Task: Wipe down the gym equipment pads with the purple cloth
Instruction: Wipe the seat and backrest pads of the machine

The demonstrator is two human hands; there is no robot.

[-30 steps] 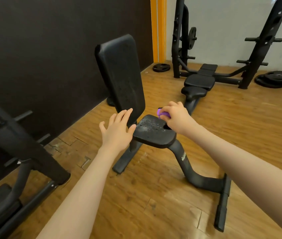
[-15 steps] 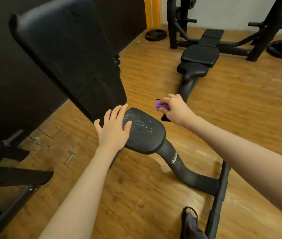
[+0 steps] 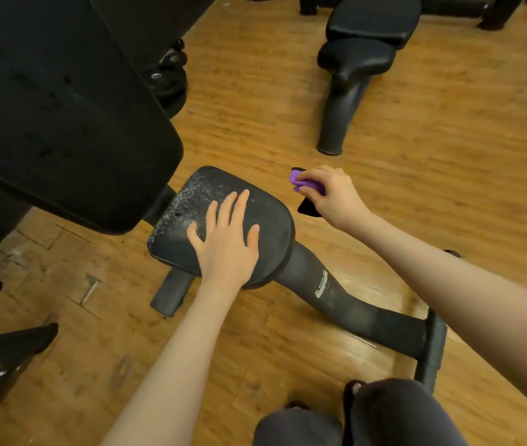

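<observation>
A worn black seat pad [image 3: 197, 207], speckled with white flakes, sits low at the middle of the view. My left hand [image 3: 226, 239] lies flat on it with fingers spread. The tall black back pad [image 3: 56, 107] leans up at the left, close to my head. My right hand [image 3: 330, 194] hovers just right of the seat pad and grips a bunched purple cloth [image 3: 304, 183]. A dark object shows under that hand; I cannot tell what it is.
The bench's black curved frame [image 3: 336, 294] runs right to a floor crossbar [image 3: 433, 349]. A second black bench [image 3: 362, 46] stands at the back right. Weight plates [image 3: 168, 78] lie behind the back pad. My knees [image 3: 368, 416] show at the bottom, above the wooden floor [image 3: 449, 156].
I have moved closer and look more steeply down. My left hand went from the seat pad's left edge onto its top. My right hand still grips the cloth beside the pad.
</observation>
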